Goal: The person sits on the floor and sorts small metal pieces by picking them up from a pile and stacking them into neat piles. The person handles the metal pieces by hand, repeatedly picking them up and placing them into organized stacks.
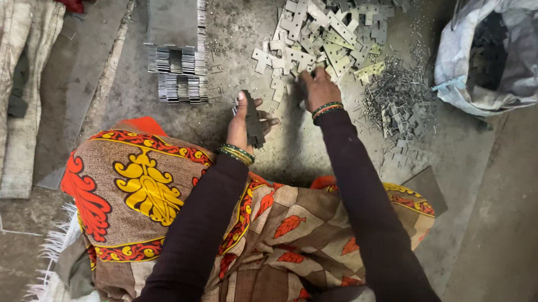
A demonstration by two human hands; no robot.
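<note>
A small stack of dark flat metal pieces [253,124] is held upright in the left hand [244,121], with the thumb and fingers closed around it, so the grip is clamped on the stack just above the floor [515,203]. Green and gold bangles [237,153] are worn at that wrist. The right hand [317,88] is laid on the near edge of a loose heap of pale notched metal plates [326,30] spread over the floor; its fingers are curled down into the plates, but it cannot be told whether a plate is pinched between them. Red and green bangles [327,109] are seen at this wrist. The heap lies just ahead of both hands, and the held stack is kept near it, on its left side. To the right of the heap, a scatter of thin metal scraps [399,103] is seen, and beyond it an open grey sack [502,53] with dark contents. To the left, neat rows of stacked plates [177,77] are set on edge beside a flat metal sheet [172,8]. A patterned brown, red and yellow cloth [154,194] is draped over the knees in the foreground.
</note>
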